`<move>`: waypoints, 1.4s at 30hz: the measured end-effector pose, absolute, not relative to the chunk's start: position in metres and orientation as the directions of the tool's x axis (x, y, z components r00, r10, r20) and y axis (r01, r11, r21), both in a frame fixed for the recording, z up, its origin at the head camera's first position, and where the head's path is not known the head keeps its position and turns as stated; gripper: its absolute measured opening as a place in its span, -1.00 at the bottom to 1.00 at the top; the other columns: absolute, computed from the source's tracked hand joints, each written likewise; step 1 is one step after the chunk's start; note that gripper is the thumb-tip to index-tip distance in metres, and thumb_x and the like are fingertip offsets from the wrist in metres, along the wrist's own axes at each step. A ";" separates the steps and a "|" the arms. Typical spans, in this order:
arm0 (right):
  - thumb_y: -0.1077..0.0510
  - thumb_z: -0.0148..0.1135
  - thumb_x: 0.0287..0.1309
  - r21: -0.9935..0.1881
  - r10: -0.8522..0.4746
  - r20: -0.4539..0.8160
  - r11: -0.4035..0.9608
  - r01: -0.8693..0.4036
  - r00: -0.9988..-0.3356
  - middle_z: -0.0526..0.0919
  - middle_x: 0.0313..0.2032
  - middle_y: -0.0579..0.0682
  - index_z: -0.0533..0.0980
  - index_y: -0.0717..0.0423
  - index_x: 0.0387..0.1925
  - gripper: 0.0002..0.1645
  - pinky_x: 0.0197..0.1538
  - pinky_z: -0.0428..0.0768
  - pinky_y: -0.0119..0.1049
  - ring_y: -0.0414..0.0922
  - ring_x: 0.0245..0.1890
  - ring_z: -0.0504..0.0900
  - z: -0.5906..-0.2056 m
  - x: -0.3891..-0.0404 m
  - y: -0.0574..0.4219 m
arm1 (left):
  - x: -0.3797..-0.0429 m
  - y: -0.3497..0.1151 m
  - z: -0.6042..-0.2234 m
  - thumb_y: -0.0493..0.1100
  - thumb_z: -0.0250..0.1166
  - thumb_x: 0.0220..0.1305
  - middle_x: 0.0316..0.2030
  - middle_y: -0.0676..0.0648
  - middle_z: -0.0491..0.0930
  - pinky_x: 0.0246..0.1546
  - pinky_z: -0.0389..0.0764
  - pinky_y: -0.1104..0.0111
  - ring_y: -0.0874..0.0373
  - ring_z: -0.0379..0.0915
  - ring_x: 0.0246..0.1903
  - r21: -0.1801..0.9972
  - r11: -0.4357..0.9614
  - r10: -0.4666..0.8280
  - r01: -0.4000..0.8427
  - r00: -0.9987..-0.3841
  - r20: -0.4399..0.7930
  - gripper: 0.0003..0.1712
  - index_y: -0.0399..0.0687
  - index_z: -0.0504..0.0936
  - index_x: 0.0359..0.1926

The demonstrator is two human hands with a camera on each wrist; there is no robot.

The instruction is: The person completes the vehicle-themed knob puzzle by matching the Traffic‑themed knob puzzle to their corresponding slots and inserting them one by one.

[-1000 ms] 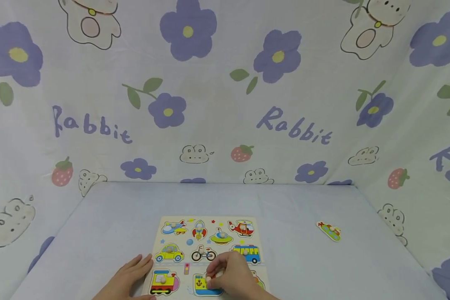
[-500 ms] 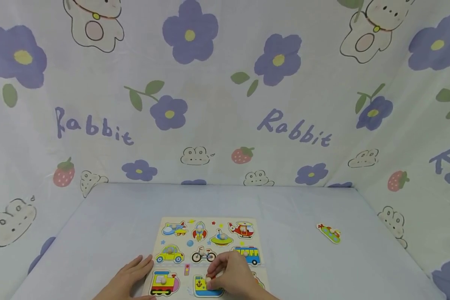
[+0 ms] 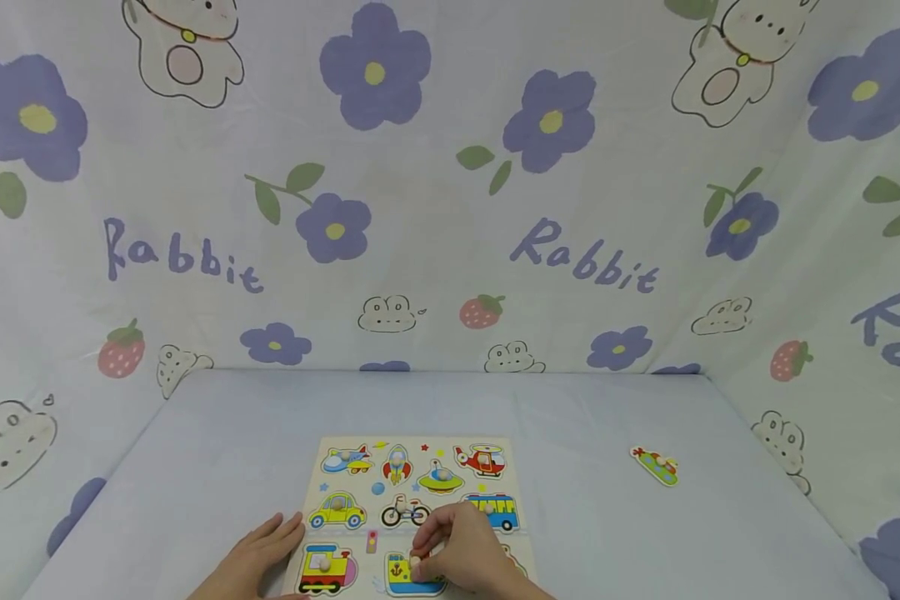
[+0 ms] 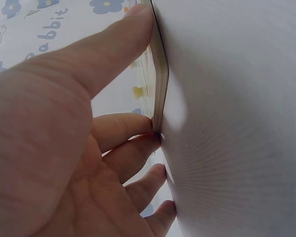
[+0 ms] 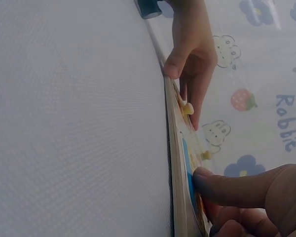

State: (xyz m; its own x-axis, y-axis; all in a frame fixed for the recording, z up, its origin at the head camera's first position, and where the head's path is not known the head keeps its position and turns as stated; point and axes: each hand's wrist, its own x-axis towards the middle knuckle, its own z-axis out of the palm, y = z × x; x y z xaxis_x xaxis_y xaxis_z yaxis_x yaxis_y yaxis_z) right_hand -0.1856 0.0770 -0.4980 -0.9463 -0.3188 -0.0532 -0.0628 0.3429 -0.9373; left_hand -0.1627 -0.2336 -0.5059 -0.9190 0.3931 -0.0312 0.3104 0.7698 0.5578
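A wooden knob puzzle board (image 3: 369,567) lies near the front of the table with vehicle pieces in it. At the bottom middle, my right hand (image 3: 465,554) pinches the knob of the yellow and blue ship piece (image 3: 399,585), which appears to lie in its slot. My left hand (image 3: 247,557) rests at the board's left front corner. In the left wrist view the thumb touches the board's edge (image 4: 159,74), and the extended fingers lie against its side and the table. The right hand partly covers a round-topped piece (image 3: 517,560) at the bottom right.
A loose submarine piece (image 3: 656,468) lies on the table to the right of the board. Train (image 3: 315,579), car (image 3: 337,515) and bus (image 3: 504,504) pieces sit in the board. A printed fabric wall (image 3: 435,192) stands behind the table.
Both hands keep their places on the board and the ship piece. Only the head view has shifted slightly.
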 end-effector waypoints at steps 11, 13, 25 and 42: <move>0.43 0.62 -0.36 -0.941 -0.316 -0.048 0.331 -0.063 -0.948 0.68 -0.57 -0.04 0.63 0.13 -0.53 -0.67 -0.36 0.52 -0.37 -0.12 -0.50 0.65 -0.498 -0.184 0.076 | -0.161 -0.235 -0.506 0.29 0.45 0.02 0.35 -0.30 0.30 0.17 0.18 -0.34 -0.44 0.02 0.34 0.564 0.763 0.393 0.316 -0.919 -0.018 0.06 -0.39 0.38 0.33; 0.43 0.62 -0.36 -0.942 -0.316 -0.050 0.329 -0.060 -0.947 0.68 -0.57 -0.03 0.63 0.14 -0.53 -0.67 -0.37 0.51 -0.38 -0.12 -0.50 0.65 -0.497 -0.183 0.076 | -0.161 -0.235 -0.507 0.27 0.44 0.05 0.35 -0.31 0.30 0.17 0.17 -0.35 -0.45 0.02 0.33 0.563 0.758 0.404 0.328 -0.915 -0.011 0.04 -0.40 0.38 0.32; 0.41 0.63 -0.34 -0.941 -0.311 -0.070 0.336 -0.040 -0.948 0.68 -0.57 -0.03 0.63 0.14 -0.52 -0.68 -0.32 0.52 -0.35 -0.12 -0.47 0.65 -0.498 -0.183 0.076 | -0.160 -0.235 -0.506 0.30 0.46 0.00 0.37 -0.30 0.26 0.19 0.14 -0.34 -0.44 -0.02 0.35 0.581 0.761 0.386 0.288 -0.921 -0.048 0.10 -0.39 0.36 0.34; 0.42 0.64 -0.35 -0.941 -0.289 -0.087 0.337 -0.016 -0.953 0.67 -0.55 -0.04 0.63 0.14 -0.50 -0.66 -0.33 0.55 -0.32 -0.13 -0.46 0.64 -0.497 -0.185 0.076 | -0.162 -0.235 -0.504 0.24 0.47 0.05 0.34 -0.37 0.28 0.16 0.17 -0.36 -0.49 0.01 0.32 0.541 0.759 0.435 0.362 -0.900 -0.009 0.05 -0.45 0.36 0.32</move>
State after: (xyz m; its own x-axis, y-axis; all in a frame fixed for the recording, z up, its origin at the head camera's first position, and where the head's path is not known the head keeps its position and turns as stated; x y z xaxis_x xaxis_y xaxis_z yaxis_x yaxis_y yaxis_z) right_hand -0.1851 0.0763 -0.4969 -0.9532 -0.2893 -0.0872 -0.0163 0.3373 -0.9413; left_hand -0.1620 -0.2354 -0.5042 -0.9004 0.4350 -0.0085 0.3617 0.7593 0.5410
